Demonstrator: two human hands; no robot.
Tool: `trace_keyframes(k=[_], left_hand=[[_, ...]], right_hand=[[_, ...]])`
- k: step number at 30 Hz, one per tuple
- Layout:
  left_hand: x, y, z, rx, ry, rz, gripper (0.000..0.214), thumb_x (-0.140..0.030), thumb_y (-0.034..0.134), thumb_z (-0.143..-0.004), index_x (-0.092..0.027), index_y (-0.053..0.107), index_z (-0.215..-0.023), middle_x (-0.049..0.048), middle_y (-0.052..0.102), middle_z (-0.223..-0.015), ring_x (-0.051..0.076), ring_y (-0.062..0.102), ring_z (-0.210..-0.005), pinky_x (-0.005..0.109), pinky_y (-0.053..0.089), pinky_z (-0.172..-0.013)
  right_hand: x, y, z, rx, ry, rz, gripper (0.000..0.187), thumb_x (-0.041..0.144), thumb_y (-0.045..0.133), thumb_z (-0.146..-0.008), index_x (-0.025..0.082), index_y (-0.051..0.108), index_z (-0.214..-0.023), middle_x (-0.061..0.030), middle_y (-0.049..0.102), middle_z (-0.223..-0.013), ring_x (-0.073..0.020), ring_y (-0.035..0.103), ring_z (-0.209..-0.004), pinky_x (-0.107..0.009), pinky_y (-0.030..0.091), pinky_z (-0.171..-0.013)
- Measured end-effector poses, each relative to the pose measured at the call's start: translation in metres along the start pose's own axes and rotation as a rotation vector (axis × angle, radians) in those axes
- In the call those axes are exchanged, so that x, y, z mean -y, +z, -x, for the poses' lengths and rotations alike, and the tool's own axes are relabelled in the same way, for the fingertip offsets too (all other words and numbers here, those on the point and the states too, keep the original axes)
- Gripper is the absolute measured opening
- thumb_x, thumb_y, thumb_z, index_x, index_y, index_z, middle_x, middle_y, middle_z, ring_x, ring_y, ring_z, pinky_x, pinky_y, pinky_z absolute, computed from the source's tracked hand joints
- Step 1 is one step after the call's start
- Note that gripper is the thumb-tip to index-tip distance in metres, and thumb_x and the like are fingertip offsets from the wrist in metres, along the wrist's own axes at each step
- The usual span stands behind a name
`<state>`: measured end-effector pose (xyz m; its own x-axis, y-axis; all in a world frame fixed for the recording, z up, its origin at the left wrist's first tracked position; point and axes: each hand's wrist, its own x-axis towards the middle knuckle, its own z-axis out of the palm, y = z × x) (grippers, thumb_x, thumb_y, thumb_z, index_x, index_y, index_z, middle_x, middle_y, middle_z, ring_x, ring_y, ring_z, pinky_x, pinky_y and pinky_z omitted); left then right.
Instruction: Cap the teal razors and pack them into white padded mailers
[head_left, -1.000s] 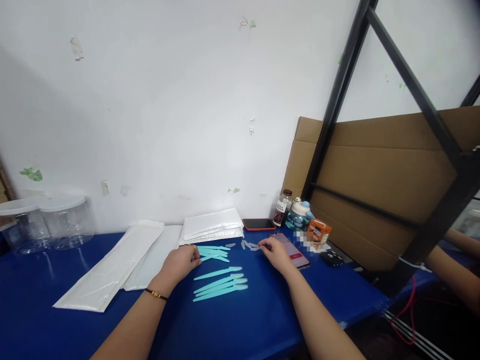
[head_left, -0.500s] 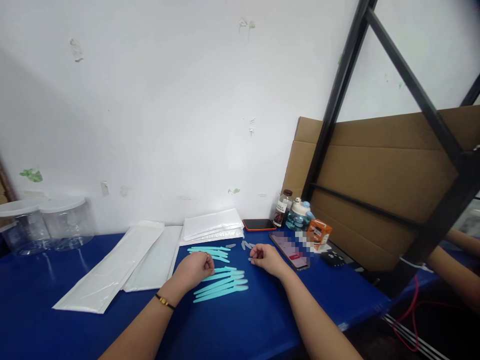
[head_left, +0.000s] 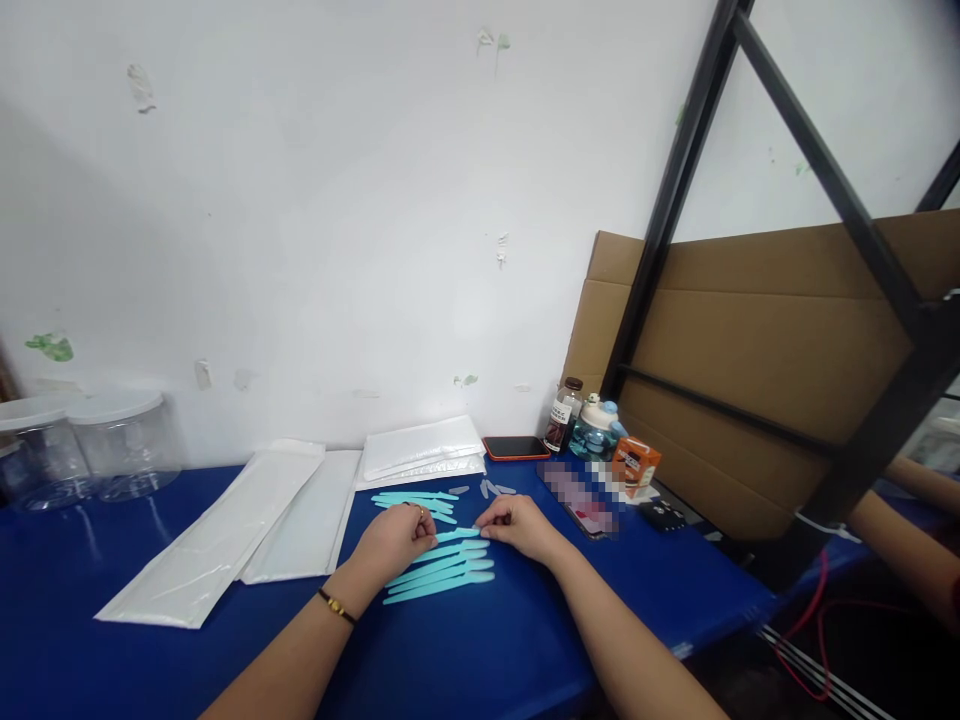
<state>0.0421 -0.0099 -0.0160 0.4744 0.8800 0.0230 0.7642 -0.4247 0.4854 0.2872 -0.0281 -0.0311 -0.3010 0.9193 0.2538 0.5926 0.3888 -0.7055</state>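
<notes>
While it rests on the blue table point(head_left: 225, 650), the left hand point(head_left: 394, 540) pinches the handle end of a thin, flat teal razor point(head_left: 454, 535). Just right of that razor, the right hand point(head_left: 517, 523) pinches its tip. More teal razors point(head_left: 442, 577) lie fanned just in front of it, and others point(head_left: 412, 500) just behind.

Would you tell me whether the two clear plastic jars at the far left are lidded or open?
Lidded. Both clear jars stand upright on the blue table with pale flat lids on top.
</notes>
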Motion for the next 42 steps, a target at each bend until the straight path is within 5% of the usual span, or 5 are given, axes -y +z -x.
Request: trace_keyframes(k=[12,19,26,31,42], left_hand=[[-0.006,0.003,0.001,-0.014,0.146,-0.058,0.015,-0.031,0.052,-0.078,-0.022,0.064,-0.078,0.0002,0.065,-0.08,0.015,0.057,-0.074,0.023,0.039,-0.065],[0.016,-0.016,0.004,-0.214,0.082,-0.221,0.021,-0.025,0.052,-0.081,-0.023,0.063,-0.099,0.0041,0.062,-0.104,0.02,0.053,-0.101,0.028,0.037,-0.086],[0.014,-0.019,0.004,-0.171,0.055,-0.236,0.011,-0.024,0.054,-0.077,-0.023,0.064,-0.078,0.0021,0.064,-0.087,0.019,0.055,-0.091,0.027,0.038,-0.075],[0.014,-0.019,0.005,-0.132,0.044,-0.169,0.009,-0.028,0.056,-0.075,-0.023,0.063,-0.074,-0.0005,0.064,-0.082,0.016,0.057,-0.082,0.024,0.037,-0.069],[0.002,-0.008,0.003,-0.127,0.052,-0.114,0.012,-0.031,0.055,-0.077,-0.022,0.062,-0.074,-0.0013,0.065,-0.078,0.014,0.057,-0.072,0.023,0.034,-0.062]], right_hand=[[0.018,0.009,0.001,0.091,-0.093,-0.019,0.016,0.021,0.065,-0.074,0.023,0.074,-0.088,-0.0022,0.066,-0.083,-0.014,0.06,-0.07,-0.024,0.046,-0.063],[-0.017,-0.019,-0.003,-0.337,0.06,0.266,0.021,0.015,0.051,-0.08,0.02,0.07,-0.088,-0.005,0.063,-0.087,-0.0173,0.059,-0.079,-0.029,0.045,-0.076],[-0.023,-0.011,-0.013,-0.247,0.068,0.452,0.023,0.024,0.054,-0.083,0.022,0.069,-0.099,-0.0073,0.06,-0.094,-0.0212,0.054,-0.091,-0.031,0.042,-0.081],[-0.006,-0.004,-0.017,-0.217,0.051,0.589,0.018,0.022,0.056,-0.082,0.024,0.074,-0.084,-0.0079,0.062,-0.089,-0.0222,0.053,-0.088,-0.032,0.041,-0.077],[0.008,0.004,-0.003,-0.086,0.014,0.1,0.013,0.014,0.065,-0.07,0.022,0.074,-0.075,-0.0013,0.067,-0.075,-0.0142,0.06,-0.068,-0.024,0.046,-0.064]])
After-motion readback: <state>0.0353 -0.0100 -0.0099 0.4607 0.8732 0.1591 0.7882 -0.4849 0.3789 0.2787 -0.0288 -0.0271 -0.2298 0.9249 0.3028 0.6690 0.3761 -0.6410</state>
